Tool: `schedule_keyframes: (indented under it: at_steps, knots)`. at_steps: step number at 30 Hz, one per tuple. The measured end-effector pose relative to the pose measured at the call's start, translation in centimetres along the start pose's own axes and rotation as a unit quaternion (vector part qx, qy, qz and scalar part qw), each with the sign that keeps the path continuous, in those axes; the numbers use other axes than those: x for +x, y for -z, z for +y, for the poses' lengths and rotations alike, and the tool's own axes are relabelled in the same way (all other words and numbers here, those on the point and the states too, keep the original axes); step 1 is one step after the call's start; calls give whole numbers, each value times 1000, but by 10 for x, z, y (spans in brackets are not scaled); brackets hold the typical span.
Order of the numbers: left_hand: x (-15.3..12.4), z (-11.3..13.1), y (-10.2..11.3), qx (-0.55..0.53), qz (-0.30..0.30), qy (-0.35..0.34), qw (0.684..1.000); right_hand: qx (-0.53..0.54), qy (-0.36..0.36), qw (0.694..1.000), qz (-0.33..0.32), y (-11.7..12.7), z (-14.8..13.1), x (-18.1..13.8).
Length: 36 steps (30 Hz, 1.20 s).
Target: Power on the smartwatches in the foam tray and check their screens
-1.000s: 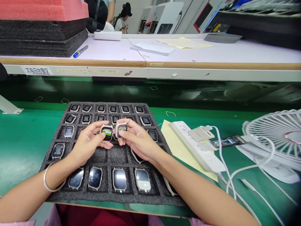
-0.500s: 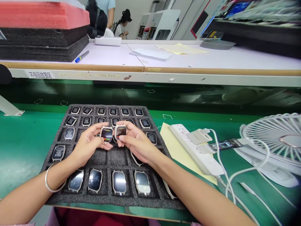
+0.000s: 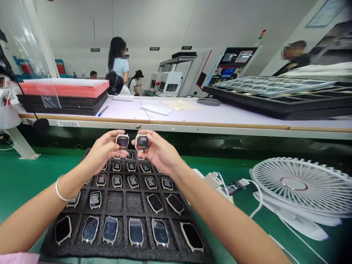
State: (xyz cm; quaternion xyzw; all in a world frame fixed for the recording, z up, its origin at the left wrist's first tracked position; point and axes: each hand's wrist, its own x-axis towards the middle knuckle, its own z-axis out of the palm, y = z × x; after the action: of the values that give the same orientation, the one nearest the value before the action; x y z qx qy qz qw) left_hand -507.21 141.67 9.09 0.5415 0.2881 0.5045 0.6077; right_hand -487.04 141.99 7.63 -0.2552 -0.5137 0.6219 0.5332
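My left hand [image 3: 106,149] pinches one smartwatch body [image 3: 122,141] between thumb and fingers, its lit screen facing me with a red and green strip at the bottom. A second strapless smartwatch [image 3: 142,142] is held upright in my right hand [image 3: 159,150], just beside the first and apart from it. Both are raised over the far end of a black foam tray [image 3: 123,253]. Rows of similar watches fill most of its pockets; several show white text, while those in the nearest row, such as one watch [image 3: 136,232], have dark screens. Two pockets in the second row from the front hold no watch.
A white fan [image 3: 294,183] stands on the green bench at right, near a charger [image 3: 213,180] and cables. Across the back runs a raised shelf [image 3: 154,116] bearing foam stacks [image 3: 63,99], a pen [image 3: 103,111] and a black tray [image 3: 255,104]. Several people are beyond.
Both hands have lifted the watches up and away from the tray. My right thumb has come off its watch's screen. The view has tilted up, showing more of the room.
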Motion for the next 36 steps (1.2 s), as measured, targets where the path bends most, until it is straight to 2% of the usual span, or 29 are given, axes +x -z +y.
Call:
schedule_keyframes:
  at_steps: [2, 6, 9, 14, 28, 36]
  knots:
    - [16, 23, -7, 13, -12, -59, 998, -24, 55, 998, -4, -6, -27, 20]
    - [41, 56, -22, 42, 0, -154, 987, -55, 137, 989, -13, -20, -70, 48]
    - [53, 68, -28, 63, 6, -207, 976, -69, 159, 984, -25, -29, -87, 55]
    - [65, 75, -28, 100, 0, -275, 956, -70, 172, 982, -37, -34, -100, 55]
    - [60, 105, -44, 92, -26, -311, 946, -156, 231, 956, -85, -38, -135, 41]
    - [58, 102, -48, 91, -35, -317, 944, -162, 240, 954, -80, -37, -137, 34]
